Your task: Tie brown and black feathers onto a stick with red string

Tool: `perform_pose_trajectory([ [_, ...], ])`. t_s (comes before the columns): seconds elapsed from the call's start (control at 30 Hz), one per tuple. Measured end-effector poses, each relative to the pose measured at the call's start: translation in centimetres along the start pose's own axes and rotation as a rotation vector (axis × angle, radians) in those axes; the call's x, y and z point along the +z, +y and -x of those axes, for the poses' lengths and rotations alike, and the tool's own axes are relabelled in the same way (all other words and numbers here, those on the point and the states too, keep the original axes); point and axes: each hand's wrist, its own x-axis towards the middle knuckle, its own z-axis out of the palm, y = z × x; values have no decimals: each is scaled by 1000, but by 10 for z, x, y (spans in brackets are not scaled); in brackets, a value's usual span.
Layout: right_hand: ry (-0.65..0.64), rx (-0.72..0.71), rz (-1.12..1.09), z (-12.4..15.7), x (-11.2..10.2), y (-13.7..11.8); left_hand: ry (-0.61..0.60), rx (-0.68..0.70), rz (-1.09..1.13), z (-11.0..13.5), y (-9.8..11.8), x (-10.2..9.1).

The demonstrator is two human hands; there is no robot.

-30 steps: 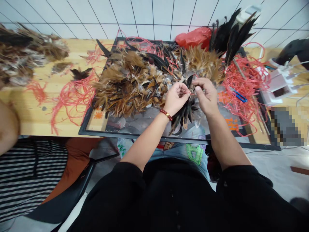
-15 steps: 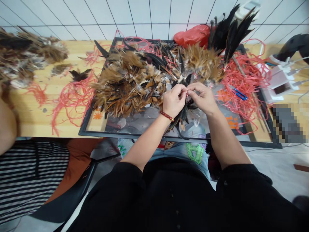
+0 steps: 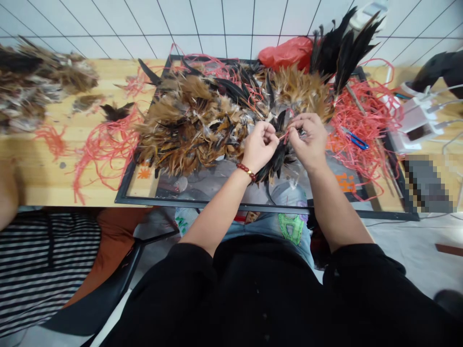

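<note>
My left hand (image 3: 258,144) and my right hand (image 3: 307,140) are close together over a glass pane in a black frame (image 3: 217,205). Both pinch a thin red string (image 3: 284,137) stretched between their fingertips. A small bunch of dark feathers (image 3: 277,161) hangs just below the hands, its top hidden by them. A red bead bracelet (image 3: 246,171) circles my left wrist. Directly behind the hands lies a big heap of brown and black feathers (image 3: 195,120).
Loose red strings (image 3: 361,115) cover the table's right side, with blue-handled scissors (image 3: 357,140) among them. More red strings (image 3: 104,144) and feathers (image 3: 32,89) lie at left. A red bag (image 3: 289,52) sits at the back. Another person in a striped top (image 3: 39,270) sits at left.
My hands moved together and then slightly apart again, still pinching the red string above the dark feather bunch. The view shifted a little.
</note>
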Motion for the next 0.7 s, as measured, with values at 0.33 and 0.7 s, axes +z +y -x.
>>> perform_pose_trajectory([
  [0.33,154,124,-260,-3,4,29,-163,-471,506,2,23,-6],
  [0.7,75,325,-500,-6,3,11,-201,-412,508,-1,7,-7],
])
